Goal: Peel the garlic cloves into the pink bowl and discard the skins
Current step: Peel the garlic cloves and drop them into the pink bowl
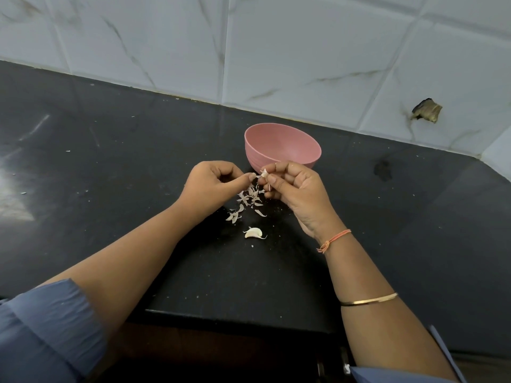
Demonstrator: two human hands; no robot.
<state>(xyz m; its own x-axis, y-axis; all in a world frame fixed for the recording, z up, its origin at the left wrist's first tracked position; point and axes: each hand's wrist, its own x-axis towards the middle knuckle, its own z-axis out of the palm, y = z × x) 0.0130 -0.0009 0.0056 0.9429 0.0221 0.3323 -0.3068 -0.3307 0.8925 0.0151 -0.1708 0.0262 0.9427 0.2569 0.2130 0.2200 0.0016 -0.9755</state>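
Pink bowl [257,158] stands upright on the black worktop [110,161]; the part of its inside that shows holds no clove. Just in front of its near wall, your right grip [297,189] pinches a small garlic clove [264,173] between thumb and fingertips. Your left grip [213,186] is closed on the skin at that clove's free end. Loose skins [249,200] lie scattered on the worktop on your side of the bowl, directly below both grips. A second clove [253,233] (skin apparently intact) rests further from the bowl, beyond the skins.

Risks, as judged:
- The held clove is small and the pinch shallow. A sharp tug on the skin could flick it onto the worktop instead of into the bowl.
- You are working close to the rim, so torn flakes may drop in with the peeled garlic.
- The skins are light, and a sweep of your forearm could scatter them before disposal.

Peeling is unfinished and discarding is not yet begun.
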